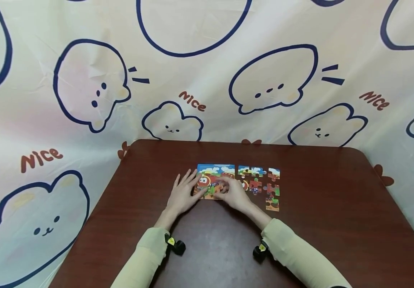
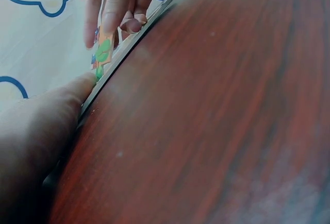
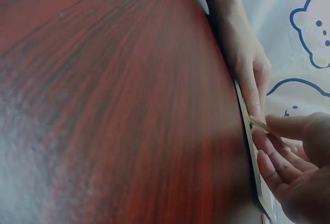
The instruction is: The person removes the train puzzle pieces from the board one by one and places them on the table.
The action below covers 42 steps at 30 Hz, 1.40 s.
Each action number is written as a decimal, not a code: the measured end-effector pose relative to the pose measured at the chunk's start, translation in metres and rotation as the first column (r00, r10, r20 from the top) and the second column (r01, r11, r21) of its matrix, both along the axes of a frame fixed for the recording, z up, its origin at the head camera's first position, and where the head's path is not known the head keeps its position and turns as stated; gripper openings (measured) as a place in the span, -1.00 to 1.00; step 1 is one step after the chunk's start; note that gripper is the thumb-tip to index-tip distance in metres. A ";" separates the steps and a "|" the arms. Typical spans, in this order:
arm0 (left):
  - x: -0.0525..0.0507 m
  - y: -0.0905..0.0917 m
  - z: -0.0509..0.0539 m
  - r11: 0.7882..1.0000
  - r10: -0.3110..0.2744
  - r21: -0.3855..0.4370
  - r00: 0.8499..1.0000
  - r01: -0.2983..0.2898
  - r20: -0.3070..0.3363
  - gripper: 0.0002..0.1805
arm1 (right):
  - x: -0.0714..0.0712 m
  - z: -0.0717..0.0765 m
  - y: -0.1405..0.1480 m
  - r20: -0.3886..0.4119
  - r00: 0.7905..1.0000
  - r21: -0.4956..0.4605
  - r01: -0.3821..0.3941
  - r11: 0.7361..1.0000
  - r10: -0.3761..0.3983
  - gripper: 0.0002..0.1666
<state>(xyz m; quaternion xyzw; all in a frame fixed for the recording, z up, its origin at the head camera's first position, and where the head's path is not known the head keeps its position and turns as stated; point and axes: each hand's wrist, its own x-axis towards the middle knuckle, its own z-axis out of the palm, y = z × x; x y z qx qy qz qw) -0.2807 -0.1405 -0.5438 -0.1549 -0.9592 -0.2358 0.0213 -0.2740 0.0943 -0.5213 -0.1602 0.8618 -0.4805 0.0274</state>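
A colourful jigsaw puzzle board (image 1: 215,169) lies on the table with a sky, clouds and a round red character on it. My left hand (image 1: 182,193) rests at its left side with fingers spread, the thumb reaching over the lower part. Over the board's right half, my right hand (image 1: 234,194) pinches a puzzle piece (image 2: 104,50) between thumb and fingers. That piece, orange with green, stands tilted up from the board, close to the left thumb (image 2: 77,92). In the right wrist view the piece (image 3: 260,125) shows nearly edge-on. The right hand covers part of the picture.
Several loose puzzle pieces (image 1: 255,186) lie right of the board, partly behind the right hand. A column of more pieces (image 1: 273,189) lies farther right. The dark brown table (image 1: 318,192) meets a printed cloth (image 1: 214,72) at the back.
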 end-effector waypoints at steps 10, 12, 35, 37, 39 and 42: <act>0.002 0.001 -0.001 1.000 -0.013 0.000 1.000 0.013 -0.009 -0.17 | 0.003 -0.001 0.007 0.018 1.000 -0.055 0.006 0.998 -0.005 -0.43; 0.001 0.002 -0.001 1.000 -0.017 -0.006 1.000 0.017 -0.012 -0.17 | 0.003 0.001 0.011 0.009 1.000 -0.057 0.012 0.998 -0.012 -0.44; 0.000 0.000 -0.001 1.000 0.001 -0.001 1.000 -0.001 0.003 -0.14 | 0.038 0.007 0.104 0.001 0.995 0.045 0.105 0.994 -0.105 -0.47; 0.000 0.000 -0.002 1.000 0.003 0.002 1.000 -0.003 0.002 -0.14 | 0.042 0.008 0.110 -0.010 0.993 0.055 0.114 0.992 -0.114 -0.48; 0.000 0.000 -0.002 1.000 0.003 0.005 1.000 -0.003 0.001 -0.14 | 0.044 0.007 0.115 -0.030 0.992 0.070 0.124 0.990 -0.122 -0.48; 0.000 0.001 -0.002 1.000 0.003 0.005 1.000 -0.003 0.000 -0.14 | 0.047 0.007 0.121 -0.055 0.990 0.096 0.138 0.986 -0.133 -0.48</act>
